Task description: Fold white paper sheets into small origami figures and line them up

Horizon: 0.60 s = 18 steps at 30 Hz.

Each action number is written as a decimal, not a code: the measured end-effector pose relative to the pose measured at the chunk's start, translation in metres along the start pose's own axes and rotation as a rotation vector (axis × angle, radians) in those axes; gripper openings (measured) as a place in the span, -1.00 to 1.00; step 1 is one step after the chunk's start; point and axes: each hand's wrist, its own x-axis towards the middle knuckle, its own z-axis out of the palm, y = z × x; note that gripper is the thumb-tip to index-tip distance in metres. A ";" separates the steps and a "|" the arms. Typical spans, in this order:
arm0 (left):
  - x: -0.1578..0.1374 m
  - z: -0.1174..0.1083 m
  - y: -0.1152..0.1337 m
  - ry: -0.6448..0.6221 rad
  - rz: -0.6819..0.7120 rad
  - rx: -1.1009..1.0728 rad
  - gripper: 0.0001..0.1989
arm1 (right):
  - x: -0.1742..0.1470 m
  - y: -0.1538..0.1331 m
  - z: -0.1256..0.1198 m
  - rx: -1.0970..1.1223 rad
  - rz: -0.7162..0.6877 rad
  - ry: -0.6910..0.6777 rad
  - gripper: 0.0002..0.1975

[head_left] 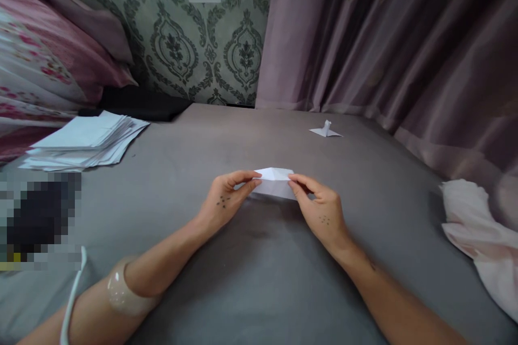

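Observation:
A folded sheet of white paper [275, 187] is held between my two hands above the grey surface, its creases showing along the upper part. My left hand [227, 191] pinches the paper's left end between thumb and fingers. At the right end, my right hand [319, 202] grips it the same way, thumb below and fingers on top. Farther back on the right stands a small folded paper figure [326, 129] with flat, spread sides and an upright middle.
A loose stack of white paper [81, 143] lies at the left, before a flat black item [141, 103]. A blurred dark patch [40, 215] and a white cable [73, 296] are near my left arm. Pale cloth [477, 232] lies right. Curtains [343, 32] hang behind.

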 end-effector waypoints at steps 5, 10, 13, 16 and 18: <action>0.000 -0.001 0.002 0.011 0.151 0.085 -0.85 | 0.001 0.000 -0.002 0.030 -0.050 -0.020 -0.82; 0.000 0.000 0.001 0.000 0.192 0.131 -0.84 | 0.001 -0.003 -0.002 0.116 0.030 -0.051 -0.82; -0.001 -0.001 -0.001 -0.037 0.264 0.176 -0.83 | 0.002 -0.005 -0.001 0.211 0.122 -0.092 -0.82; 0.000 -0.003 -0.002 -0.054 0.382 0.262 -0.82 | 0.003 -0.005 -0.001 0.311 0.174 -0.152 -0.84; 0.001 -0.005 -0.002 -0.011 0.451 0.306 -0.82 | 0.004 -0.005 -0.002 0.344 0.184 -0.188 -0.85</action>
